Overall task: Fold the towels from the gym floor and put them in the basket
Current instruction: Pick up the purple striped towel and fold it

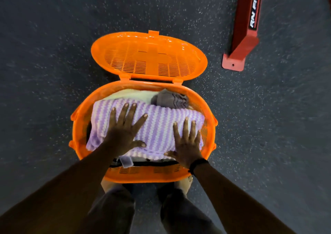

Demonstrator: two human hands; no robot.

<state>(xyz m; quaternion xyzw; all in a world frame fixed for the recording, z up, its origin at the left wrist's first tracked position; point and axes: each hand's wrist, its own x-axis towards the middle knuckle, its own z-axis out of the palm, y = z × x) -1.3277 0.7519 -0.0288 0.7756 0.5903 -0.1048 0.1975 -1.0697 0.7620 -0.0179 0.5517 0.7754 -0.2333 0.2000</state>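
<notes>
Both hands lie flat with fingers spread and straight, no grip closed on anything: the left hand (125, 126) presses the left part of the purple-and-white towel (157, 128), the right hand (187, 141) its right part near the basket's (143, 175) right wall. That folded towel sits inside the orange basket, on top of the load. Behind it, toward the basket's hinge, lie a pale yellow towel (132, 94) and a grey towel (170, 99) (bunched rather than flat). At the basket's far rim the slotted lid (148, 56) stands open. Around the basket is dark speckled gym floor (44, 54); beyond it to the right rests a red equipment foot (243, 31).
</notes>
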